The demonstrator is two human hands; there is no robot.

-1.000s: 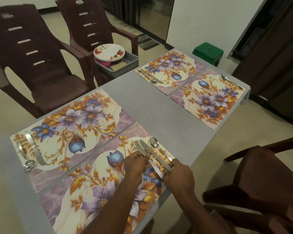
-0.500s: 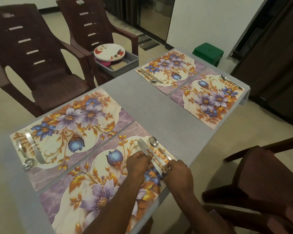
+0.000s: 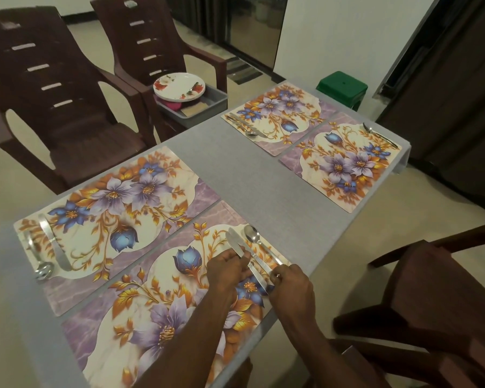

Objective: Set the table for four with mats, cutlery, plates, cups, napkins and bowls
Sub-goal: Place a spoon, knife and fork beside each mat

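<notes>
Both forearms were stretched forward over the nearest mat (image 3: 163,317). The left hand (image 3: 227,271) was curled, its fingertips pinching the knife (image 3: 237,245) near the join of blade and handle. The right hand (image 3: 291,285) was curled too, its fingers pinched on the handle ends of the cutlery; exactly which piece was held could not be told. The spoon (image 3: 252,234) lay just beside the knife, bowl pointing away, at the right edge of that mat.

The four mats were flat rectangles printed with purple and blue flowers, gold leaves and a marbled lilac border. Shiny metal cutlery was laid on each: a knife and spoon on the left mat (image 3: 109,217), a set on the far left mat (image 3: 277,113), and a piece on the far right mat (image 3: 345,163).

The table (image 3: 252,175) was covered in a plain grey, finely textured surface. Dark brown slatted plastic chairs (image 3: 53,88) were placed around it, and a stack of floral plates (image 3: 179,86) rested in a grey tub (image 3: 207,103) on one seat. A green stool (image 3: 342,86) stood by the white wall.
</notes>
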